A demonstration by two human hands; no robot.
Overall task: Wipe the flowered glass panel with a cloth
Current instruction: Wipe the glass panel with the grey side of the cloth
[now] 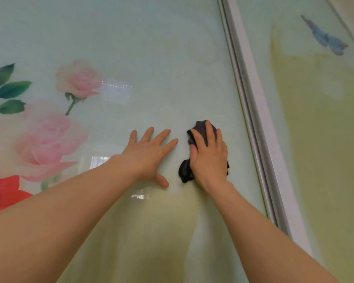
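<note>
**Mid-frame: cloth pressed flat to glossy glass**

Across most of the frame, the panel point(151, 48) is hard, slick and breakable; press evenly. At centre, the left hand point(149, 154) lies splayed and empty on it. Just right, the right hand point(209, 158) pins the soft, dark cloth point(185, 170); palm it, bunched.

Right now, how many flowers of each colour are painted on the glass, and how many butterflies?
Pink roses: 2
Red flowers: 1, cut off by the left edge
Blue butterflies: 1
Total: 4
</note>
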